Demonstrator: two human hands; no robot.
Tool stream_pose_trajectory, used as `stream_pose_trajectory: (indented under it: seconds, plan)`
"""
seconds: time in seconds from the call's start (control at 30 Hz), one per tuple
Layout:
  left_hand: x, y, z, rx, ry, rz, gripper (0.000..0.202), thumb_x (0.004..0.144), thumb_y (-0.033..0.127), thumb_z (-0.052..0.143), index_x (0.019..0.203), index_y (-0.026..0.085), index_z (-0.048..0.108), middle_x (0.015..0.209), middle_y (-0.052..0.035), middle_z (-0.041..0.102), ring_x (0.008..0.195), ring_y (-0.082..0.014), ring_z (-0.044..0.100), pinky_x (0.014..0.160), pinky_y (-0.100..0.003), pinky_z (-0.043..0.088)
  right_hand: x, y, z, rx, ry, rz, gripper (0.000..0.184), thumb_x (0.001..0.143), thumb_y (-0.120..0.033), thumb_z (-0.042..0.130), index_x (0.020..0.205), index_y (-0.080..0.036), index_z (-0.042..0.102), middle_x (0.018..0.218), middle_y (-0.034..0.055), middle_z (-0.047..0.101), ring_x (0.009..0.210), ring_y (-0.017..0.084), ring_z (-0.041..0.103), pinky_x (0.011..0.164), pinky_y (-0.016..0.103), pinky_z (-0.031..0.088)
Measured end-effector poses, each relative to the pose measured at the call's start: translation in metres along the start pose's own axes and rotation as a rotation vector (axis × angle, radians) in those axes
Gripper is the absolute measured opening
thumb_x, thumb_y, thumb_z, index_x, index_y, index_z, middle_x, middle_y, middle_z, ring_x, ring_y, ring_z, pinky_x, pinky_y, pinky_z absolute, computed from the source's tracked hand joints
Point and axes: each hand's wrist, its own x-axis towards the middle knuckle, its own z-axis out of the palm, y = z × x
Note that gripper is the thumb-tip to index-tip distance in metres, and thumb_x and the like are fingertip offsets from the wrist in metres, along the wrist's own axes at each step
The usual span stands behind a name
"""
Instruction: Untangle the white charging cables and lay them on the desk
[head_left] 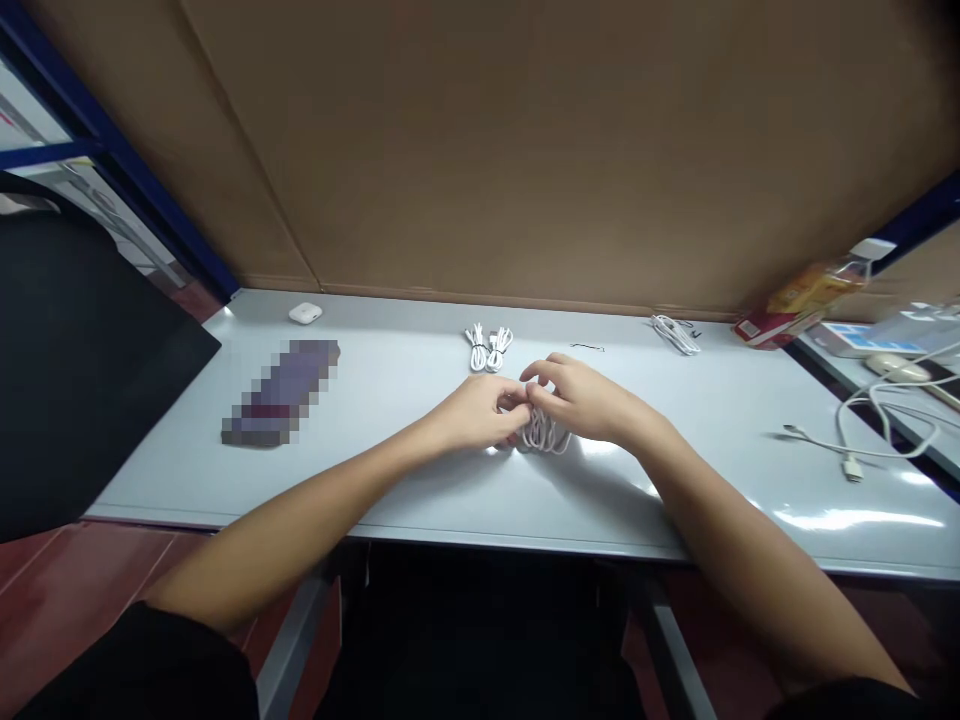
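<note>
Low over the middle of the table, my left hand (484,412) and my right hand (574,398) meet at a coiled white cable (546,432). The left fingers are curled closed around the coil's left side. My right thumb and fingertips pinch at its top, close to the left fingertips; whether a tie is between them is too small to tell. Just beyond the hands lie two bundled white cables (489,350), each bound round the middle with a dark tie. A thin black twist tie (587,347) lies loose to their right.
On the table (420,500) a pixelated dark object (285,395) and a white earbud case (305,314) lie left. Another cable bundle (676,335) and a drink bottle (806,300) are back right. Loose white cable (881,440) trails over the right edge. A cardboard panel (525,150) stands behind.
</note>
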Motion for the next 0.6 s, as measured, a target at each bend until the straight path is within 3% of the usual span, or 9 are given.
stream_pose_trajectory:
  seconds: [0.13, 0.23, 0.33, 0.5, 0.6]
  plan:
    - [0.001, 0.003, -0.009, 0.051, 0.036, -0.086, 0.019, 0.093, 0.034, 0.053, 0.085, 0.020, 0.063, 0.080, -0.0072, 0.074, 0.058, -0.0197, 0.070, 0.054, -0.030, 0.048, 0.000, 0.004, 0.005, -0.012, -0.013, -0.013, 0.021, 0.093, -0.041, 0.064, 0.086, -0.023, 0.071, 0.099, 0.0100, 0.067, 0.072, 0.020, 0.061, 0.066, 0.032, 0.044]
    - [0.001, 0.006, -0.016, 0.222, 0.094, 0.002, 0.018, 0.092, 0.029, 0.051, 0.084, 0.021, 0.065, 0.073, -0.0041, 0.072, 0.059, -0.0185, 0.065, 0.060, -0.031, 0.045, 0.000, 0.006, 0.010, -0.020, 0.004, -0.009, 0.017, 0.086, -0.041, 0.073, 0.089, -0.024, 0.071, 0.100, 0.0090, 0.066, 0.066, 0.018, 0.058, 0.062, 0.032, 0.042]
    - [0.006, 0.001, -0.021, 0.487, 0.253, 0.123, 0.016, 0.090, 0.026, 0.056, 0.086, 0.021, 0.071, 0.068, -0.0022, 0.066, 0.062, -0.0186, 0.057, 0.065, -0.032, 0.040, 0.000, 0.009, 0.008, -0.040, -0.018, 0.000, 0.014, 0.078, -0.026, 0.075, 0.092, -0.025, 0.073, 0.102, 0.0086, 0.067, 0.066, 0.019, 0.058, 0.061, 0.033, 0.042]
    - [0.017, -0.020, -0.029, 0.722, 0.388, 0.202, 0.025, 0.089, 0.027, 0.061, 0.107, 0.018, 0.076, 0.099, -0.0098, 0.064, 0.089, -0.0258, 0.060, 0.075, -0.036, 0.042, -0.001, 0.030, -0.011, -0.199, -0.092, 0.085, 0.027, 0.065, -0.010, 0.072, 0.087, -0.025, 0.076, 0.096, 0.0077, 0.071, 0.074, 0.023, 0.061, 0.061, 0.034, 0.043]
    - [0.021, -0.028, -0.031, 0.854, 0.399, 0.222, 0.025, 0.090, 0.026, 0.061, 0.107, 0.017, 0.078, 0.101, -0.0118, 0.060, 0.094, -0.0277, 0.057, 0.079, -0.038, 0.045, -0.002, 0.045, -0.026, -0.258, -0.139, 0.215, 0.033, 0.061, -0.009, 0.072, 0.088, -0.026, 0.078, 0.092, 0.0057, 0.074, 0.072, 0.023, 0.063, 0.058, 0.034, 0.043]
